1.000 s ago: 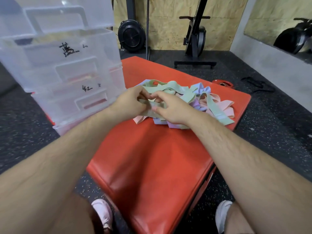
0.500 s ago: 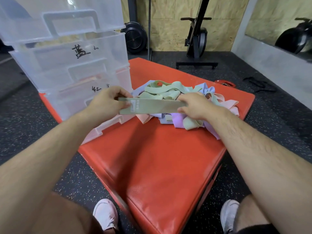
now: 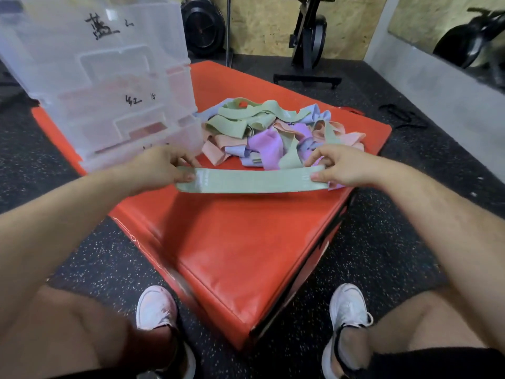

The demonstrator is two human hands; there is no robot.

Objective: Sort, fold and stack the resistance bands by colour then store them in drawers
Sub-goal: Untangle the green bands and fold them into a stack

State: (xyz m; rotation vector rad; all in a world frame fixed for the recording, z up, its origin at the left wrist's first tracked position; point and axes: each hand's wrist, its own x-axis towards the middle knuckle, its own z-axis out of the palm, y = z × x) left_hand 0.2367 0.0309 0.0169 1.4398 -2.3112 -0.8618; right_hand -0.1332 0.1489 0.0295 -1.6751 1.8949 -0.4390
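Note:
A flat green resistance band (image 3: 251, 181) is stretched level between my hands, just above the red padded box (image 3: 237, 242). My left hand (image 3: 161, 168) pinches its left end and my right hand (image 3: 341, 166) pinches its right end. Behind it lies a tangled pile of bands (image 3: 273, 129) in green, pink, purple and pale blue. A clear plastic drawer unit (image 3: 109, 77) with handwritten labels stands on the box at the back left, its drawers closed.
My knees and white shoes (image 3: 155, 307) are at the bottom, on the speckled black floor. Exercise machines (image 3: 308, 36) and a plywood wall stand behind. A grey wall (image 3: 437, 86) runs along the right.
My hands pulled one green band out of the pile, drew it toward me and spread apart, so the band is now stretched longer and lower over the box.

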